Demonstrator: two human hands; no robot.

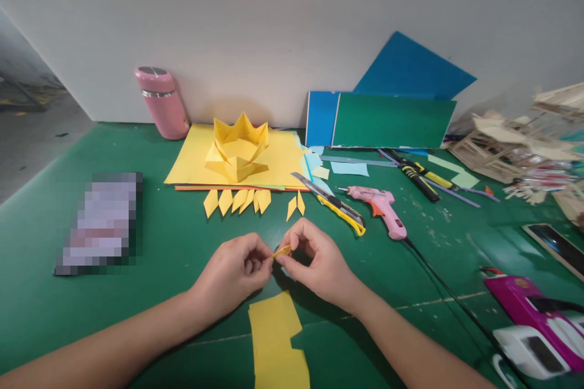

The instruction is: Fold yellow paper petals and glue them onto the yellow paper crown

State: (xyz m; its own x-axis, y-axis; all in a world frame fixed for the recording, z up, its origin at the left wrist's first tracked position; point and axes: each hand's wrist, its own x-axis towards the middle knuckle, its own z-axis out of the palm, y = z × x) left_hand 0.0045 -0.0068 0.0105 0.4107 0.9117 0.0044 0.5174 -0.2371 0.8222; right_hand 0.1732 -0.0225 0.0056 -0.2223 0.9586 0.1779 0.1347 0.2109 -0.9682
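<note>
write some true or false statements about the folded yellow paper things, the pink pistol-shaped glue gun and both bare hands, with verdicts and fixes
A pointed yellow paper ring sits on a flat yellow paper sheet. True.

The pink pistol-shaped glue gun lies right of a slim yellow-handled utility knife. True.

The glue gun touches the ring. False: they are apart.

The left hand and right hand both hold a small folded yellow paper piece. True.

The right hand grips the knife. False: neither hand touches it.
</note>
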